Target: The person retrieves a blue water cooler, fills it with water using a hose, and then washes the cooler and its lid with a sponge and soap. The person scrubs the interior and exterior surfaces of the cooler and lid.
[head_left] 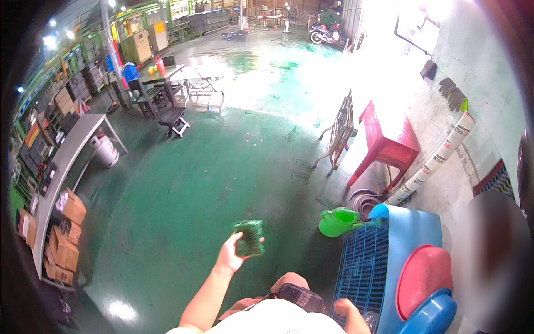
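My left hand is stretched out ahead of me over the floor, with the thumb and fingers closed on a dark green square pad. The pad has a rough, shiny surface and its exact kind is not clear. My right hand hangs low beside my body, close to a blue slatted plastic rack. Its fingers are blurred, so I cannot see whether they hold anything. A dark pouch sits at my waist. A green watering can rests at the rack's far end.
Right of the rack are red and blue plastic basins. Beyond stand a red plastic table and a folded metal frame. A long grey table, cardboard boxes and a gas cylinder are at left.
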`<state>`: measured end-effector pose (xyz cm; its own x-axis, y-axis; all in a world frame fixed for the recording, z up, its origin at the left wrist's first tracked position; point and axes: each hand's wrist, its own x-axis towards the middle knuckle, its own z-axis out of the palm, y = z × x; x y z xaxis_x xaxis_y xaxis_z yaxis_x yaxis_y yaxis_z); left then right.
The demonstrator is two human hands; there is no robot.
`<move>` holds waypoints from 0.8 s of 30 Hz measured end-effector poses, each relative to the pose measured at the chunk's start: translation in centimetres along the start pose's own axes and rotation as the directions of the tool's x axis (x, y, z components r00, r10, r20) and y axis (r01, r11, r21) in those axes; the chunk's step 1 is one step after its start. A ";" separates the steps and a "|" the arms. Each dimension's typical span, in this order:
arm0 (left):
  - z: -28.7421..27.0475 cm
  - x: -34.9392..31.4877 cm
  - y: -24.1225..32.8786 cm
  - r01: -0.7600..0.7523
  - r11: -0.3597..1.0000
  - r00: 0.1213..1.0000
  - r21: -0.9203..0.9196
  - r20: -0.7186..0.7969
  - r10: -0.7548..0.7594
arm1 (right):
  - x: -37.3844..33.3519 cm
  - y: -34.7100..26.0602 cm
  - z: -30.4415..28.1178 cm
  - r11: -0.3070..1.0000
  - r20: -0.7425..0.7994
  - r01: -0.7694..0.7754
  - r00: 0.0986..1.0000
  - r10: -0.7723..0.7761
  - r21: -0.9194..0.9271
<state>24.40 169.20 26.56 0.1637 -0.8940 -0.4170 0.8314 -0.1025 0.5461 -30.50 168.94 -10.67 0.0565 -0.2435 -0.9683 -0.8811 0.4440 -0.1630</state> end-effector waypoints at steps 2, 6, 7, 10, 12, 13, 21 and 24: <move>3.4 9.7 2.0 0.036 0.998 0.997 0.056 0.070 -0.040 | -5.7 -0.5 -1.3 0.726 -0.002 -0.212 0.959 0.282 0.655; 8.0 26.3 7.0 0.052 0.999 0.993 -0.010 0.104 -0.051 | -2.0 -15.7 -15.1 0.870 -0.091 -0.170 0.967 0.237 0.462; 8.3 29.2 8.2 0.056 0.997 0.994 -0.054 0.097 -0.051 | -0.2 -19.6 -19.1 0.932 -0.135 -0.103 0.978 0.158 0.347; 6.7 36.6 11.8 0.027 0.995 0.998 -0.099 -0.058 -0.033 | 5.7 -31.2 -32.8 0.905 -0.262 0.190 0.916 -0.302 -0.379; 5.4 40.6 15.6 -0.059 0.991 0.983 -0.122 -0.183 0.036 | 10.3 -42.4 -41.9 0.603 -0.282 0.316 0.665 -0.691 -0.732; 4.9 42.9 17.2 -0.128 0.984 0.957 -0.124 -0.274 0.090 | 10.9 -50.1 -46.4 0.534 -0.324 0.424 0.473 -0.819 -0.732; 7.4 75.3 31.3 -0.234 0.965 0.918 -0.122 -0.354 0.178 | 4.2 -91.7 -66.0 0.638 -0.485 0.746 0.493 -0.722 -0.192; 19.2 91.8 36.3 -0.079 0.993 0.983 -0.092 -0.173 0.062 | 7.3 -92.2 -70.7 0.789 -0.494 0.579 0.635 -0.594 -0.205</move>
<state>59.39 75.05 22.05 0.3042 -0.8096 -0.5020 0.8612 0.0085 0.5082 17.97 65.21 10.66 0.3275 -0.8440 -0.4247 -0.7588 0.0329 -0.6505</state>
